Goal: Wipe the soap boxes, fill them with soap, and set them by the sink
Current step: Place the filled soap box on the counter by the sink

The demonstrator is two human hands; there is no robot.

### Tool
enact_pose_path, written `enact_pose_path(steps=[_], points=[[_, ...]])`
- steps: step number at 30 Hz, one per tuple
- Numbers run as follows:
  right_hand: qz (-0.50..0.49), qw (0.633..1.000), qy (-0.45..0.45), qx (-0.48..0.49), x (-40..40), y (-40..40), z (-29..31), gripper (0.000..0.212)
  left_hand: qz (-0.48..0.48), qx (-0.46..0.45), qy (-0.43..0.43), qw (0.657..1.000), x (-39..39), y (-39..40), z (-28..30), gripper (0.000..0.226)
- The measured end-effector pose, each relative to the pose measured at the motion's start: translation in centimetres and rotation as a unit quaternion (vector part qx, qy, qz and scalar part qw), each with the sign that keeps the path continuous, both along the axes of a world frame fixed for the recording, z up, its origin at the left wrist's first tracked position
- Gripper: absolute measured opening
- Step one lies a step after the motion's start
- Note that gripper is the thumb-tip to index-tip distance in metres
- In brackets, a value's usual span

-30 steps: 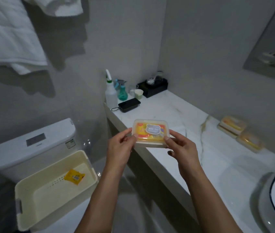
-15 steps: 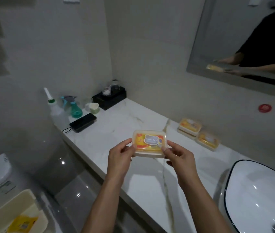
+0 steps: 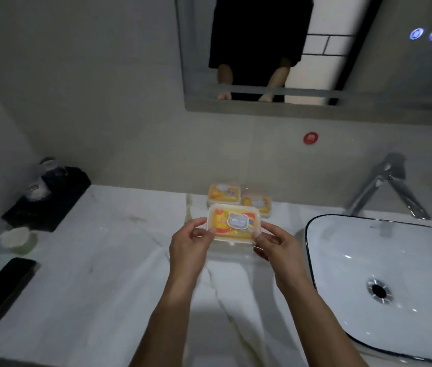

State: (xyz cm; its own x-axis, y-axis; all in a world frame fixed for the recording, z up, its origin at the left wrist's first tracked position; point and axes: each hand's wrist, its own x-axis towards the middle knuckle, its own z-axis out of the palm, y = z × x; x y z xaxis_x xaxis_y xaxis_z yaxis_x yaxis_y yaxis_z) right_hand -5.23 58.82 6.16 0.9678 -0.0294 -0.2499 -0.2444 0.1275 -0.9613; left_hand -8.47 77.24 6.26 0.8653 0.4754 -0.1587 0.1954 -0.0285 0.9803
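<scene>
We pinch the box (image 3: 233,225) at its two short ends, the left hand (image 3: 191,243) with thumb and fingertips on the left edge and the right hand (image 3: 275,245) doing the same on the right, so both hands are closed on it and it hangs level in the air above the counter (image 3: 119,274). A second ago we held it the same way while facing the toilet and the basket; since then we have turned along the counter, and the box now sits in front of two others (image 3: 224,193) (image 3: 257,202) that rest by the wall, just left of the sink (image 3: 384,263). The grip itself has not changed through the turn. We take this to mean the box is wiped and filled, and that only setting it down beside the pair remains for this one. The box is a shallow rectangle of clear plastic with rounded corners and a lid on; a yellow and orange packet shows through, with a pale label in the middle whose print we cannot read. A small tab juts from its near edge. Farther out, a tap (image 3: 384,186) stands behind the sink, and a phone (image 3: 3,290) and a black tray (image 3: 50,200) lie at the counter's left end.
</scene>
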Motion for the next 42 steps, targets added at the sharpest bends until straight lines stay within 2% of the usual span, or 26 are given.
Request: enact_pose_path(steps=[4, 10, 16, 21, 26, 30, 36, 42], points=[[-0.083, 0.996, 0.008, -0.011, 1.4, -0.6, -0.6, 0.033, -0.051, 0.015, 0.005, 0.999, 3.6, -0.9, -0.7, 0.018], [-0.162, 0.984, 0.046, -0.062, 4.7, -2.1, -3.1, 0.033, -0.037, 0.06, 0.027, 0.997, 7.8, -4.0, -2.6, 0.024], [-0.153, 0.982, 0.088, -0.073, 10.5, -3.0, -6.1, 0.032, -0.007, 0.074, 0.066, 0.995, 12.2, -5.9, -4.6, 0.024], [-0.145, 0.98, 0.12, -0.058, 15.5, -3.5, -8.1, 0.032, 0.004, 0.121, 0.094, 0.988, 16.0, -7.3, -6.5, 0.015], [-0.152, 0.975, 0.151, -0.049, 18.9, -3.7, -10.1, 0.024, 0.002, 0.107, 0.128, 0.986, 18.9, -8.5, -8.7, 0.018], [-0.152, 0.972, 0.171, -0.051, 20.5, -3.8, -12.4, 0.026, -0.012, 0.127, 0.13, 0.983, 20.0, -8.8, -10.2, 0.018], [-0.135, 0.967, 0.182, -0.12, 22.1, -3.6, -14.3, 0.026, -0.04, 0.155, 0.138, 0.977, 20.5, -8.7, -11.3, 0.033], [-0.124, 0.968, 0.187, -0.11, 23.0, -3.4, -14.4, 0.021, -0.062, 0.182, 0.11, 0.975, 20.2, -8.6, -11.4, 0.034]])
